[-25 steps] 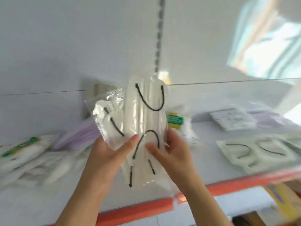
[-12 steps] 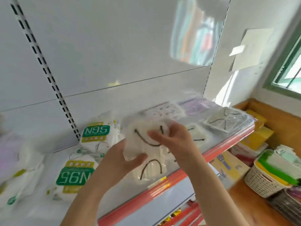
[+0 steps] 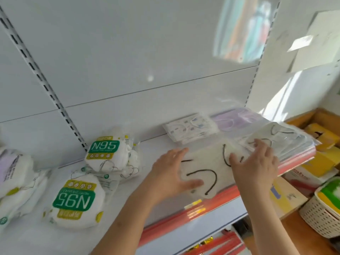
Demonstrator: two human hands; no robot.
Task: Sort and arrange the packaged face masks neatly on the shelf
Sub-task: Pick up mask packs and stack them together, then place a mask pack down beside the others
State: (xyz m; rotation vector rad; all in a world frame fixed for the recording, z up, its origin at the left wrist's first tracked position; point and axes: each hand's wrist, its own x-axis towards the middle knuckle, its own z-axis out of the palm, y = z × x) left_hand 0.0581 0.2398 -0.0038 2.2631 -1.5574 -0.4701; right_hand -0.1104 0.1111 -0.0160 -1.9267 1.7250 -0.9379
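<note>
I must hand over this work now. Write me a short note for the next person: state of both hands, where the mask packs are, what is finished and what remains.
Left hand: open, flat on the left part of the white mask pack with black ear loops.
Right hand: open, palm down on the right part of that pack.
This pack lies flat on the shelf, near the red front edge.
Behind it: a patterned pack and a purple pack; to the right, another black-loop pack.
Left side: two N95 bags, one upside down, plus loose bags at the far left.
Done: the black-loop pack is laid down.
Left: straighten it; tidy the N95 bags.
</note>
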